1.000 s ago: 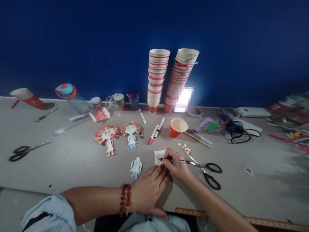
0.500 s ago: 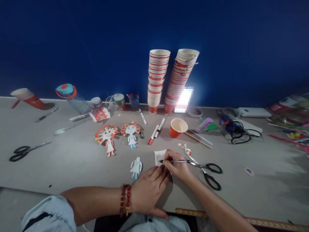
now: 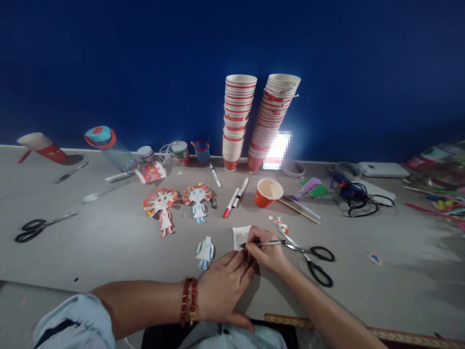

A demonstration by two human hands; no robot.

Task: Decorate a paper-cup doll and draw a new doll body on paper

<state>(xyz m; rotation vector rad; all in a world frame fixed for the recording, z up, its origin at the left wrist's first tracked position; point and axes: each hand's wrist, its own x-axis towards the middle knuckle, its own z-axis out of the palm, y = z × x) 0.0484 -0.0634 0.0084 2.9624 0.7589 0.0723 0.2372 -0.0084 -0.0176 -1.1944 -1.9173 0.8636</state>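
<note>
Right hand (image 3: 267,252) grips a pen (image 3: 271,243) set nearly crosswise, tip pointing left over paper (image 3: 238,234); left hand (image 3: 223,286) lies flat.

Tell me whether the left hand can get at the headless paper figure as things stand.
Likely yes: the headless paper figure lies just beside the left hand, with nothing seen between them, though that hand would probably have to leave the white paper piece.

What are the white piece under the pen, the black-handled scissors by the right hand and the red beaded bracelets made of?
White piece: likely paper or card, being thin and matte.
Black-handled scissors: silvery shine suggests metal; even black parts, perhaps plastic.
Red beaded bracelets: glossy, judging by glints; stone, glass or plastic, unclear.
</note>
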